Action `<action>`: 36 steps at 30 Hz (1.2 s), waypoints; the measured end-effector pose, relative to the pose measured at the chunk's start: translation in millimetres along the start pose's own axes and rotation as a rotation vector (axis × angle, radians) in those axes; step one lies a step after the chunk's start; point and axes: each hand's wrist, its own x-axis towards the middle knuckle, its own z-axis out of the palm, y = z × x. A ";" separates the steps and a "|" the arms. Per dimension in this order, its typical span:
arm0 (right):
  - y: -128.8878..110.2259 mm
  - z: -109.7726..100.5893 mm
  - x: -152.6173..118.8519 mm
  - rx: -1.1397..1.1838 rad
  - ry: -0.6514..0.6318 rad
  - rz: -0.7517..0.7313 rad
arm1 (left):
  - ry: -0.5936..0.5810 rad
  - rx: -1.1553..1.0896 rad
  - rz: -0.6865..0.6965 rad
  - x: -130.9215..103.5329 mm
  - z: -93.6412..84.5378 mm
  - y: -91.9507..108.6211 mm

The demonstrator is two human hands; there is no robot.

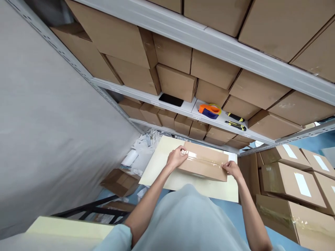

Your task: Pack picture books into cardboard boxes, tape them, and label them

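Observation:
A brown cardboard box (201, 170) lies on a pale yellow tabletop (159, 170) in front of me. A strip of clear packing tape (205, 160) runs lengthwise over its top, along the seam. At the box's left end, the fingers of my left hand (177, 157) pinch one end of the tape. My right hand (232, 169) pinches the other end with thumb and fingertips, by the right edge of the box. Behind the box, a white sheet or label (231, 156) shows in part.
Shelving ahead holds many cardboard boxes (176, 82). On one shelf lie a black phone-like slab (171, 100), an orange and blue tape dispenser (209, 111) and two utility knives (235, 126). Labelled cartons (289, 184) are stacked at right; an open carton (120, 182) and crumpled paper (146, 146) lie left.

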 end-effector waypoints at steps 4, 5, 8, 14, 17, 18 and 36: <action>-5.7 16.0 -8.5 -0.097 -0.030 0.078 | -0.050 0.008 -0.028 -2.4 13.3 -14.7; -7.2 17.6 -10.8 -0.123 -0.035 0.088 | -0.054 0.015 -0.026 -3.4 16.0 -17.7; -13.9 17.0 -17.5 -0.205 -0.060 0.099 | -0.071 0.045 -0.035 -7.0 20.8 -22.2; -59.7 -0.7 -15.8 -0.426 -0.073 0.108 | -0.050 0.087 0.095 -4.4 16.6 -8.2; -107.3 -25.0 -1.0 -0.484 0.022 -0.004 | 0.068 0.064 0.278 10.5 4.6 20.1; -126.9 -35.3 6.5 -0.497 0.077 -0.071 | 0.110 0.041 0.329 17.0 -1.4 33.7; -283.2 -72.0 156.1 -0.633 0.264 -0.380 | 0.381 -0.177 0.502 23.7 -41.2 118.1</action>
